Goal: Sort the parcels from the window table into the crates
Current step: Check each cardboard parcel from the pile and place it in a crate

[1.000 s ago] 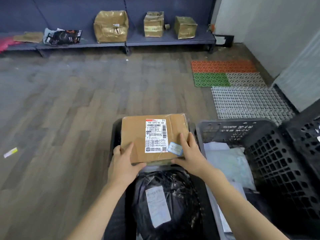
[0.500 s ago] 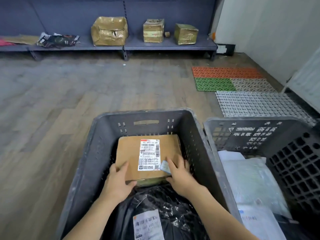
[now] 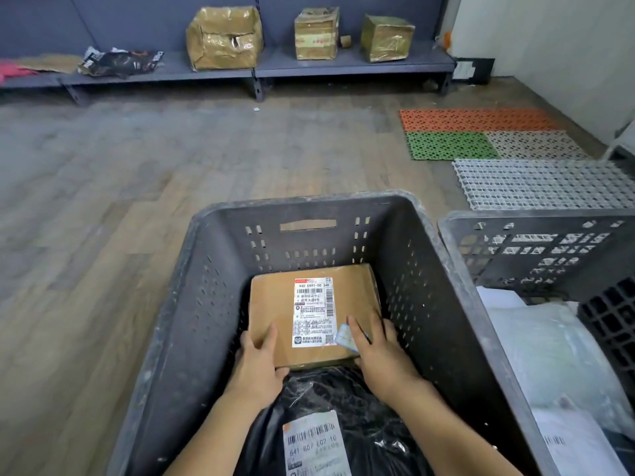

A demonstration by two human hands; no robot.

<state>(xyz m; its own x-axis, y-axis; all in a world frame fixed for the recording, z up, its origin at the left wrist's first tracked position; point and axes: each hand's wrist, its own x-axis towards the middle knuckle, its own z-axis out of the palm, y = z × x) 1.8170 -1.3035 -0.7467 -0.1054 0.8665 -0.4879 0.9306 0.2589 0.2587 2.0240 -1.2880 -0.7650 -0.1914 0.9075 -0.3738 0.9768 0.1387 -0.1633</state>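
Down inside the grey crate (image 3: 213,304), both hands hold a flat brown cardboard parcel (image 3: 275,304) by its near corners: the left hand (image 3: 256,367) has its thumb laid on the top face and its fingers tucked beneath the edge, while the right hand (image 3: 381,355) lies with fingers nearly straight over the near right corner, its thumb probably under the rim, though that part is hidden. Between the two hands a white printed shipping label (image 3: 312,312) covers the smooth card, with a small pale sticker (image 3: 343,336) just at the right fingertips. Below the wrists, a glossy, wrinkled black plastic mailer (image 3: 371,424) with its own barcode label fills the crate's near end. The crate walls are dusty, slotted plastic. Right of the right hand stands a second perforated crate (image 3: 536,242) holding pale plastic bags (image 3: 549,355). Far beyond the hands, tape-wrapped boxes (image 3: 225,37) sit on a low shelf (image 3: 343,67), and lattice floor mats (image 3: 481,120) lie to the right.
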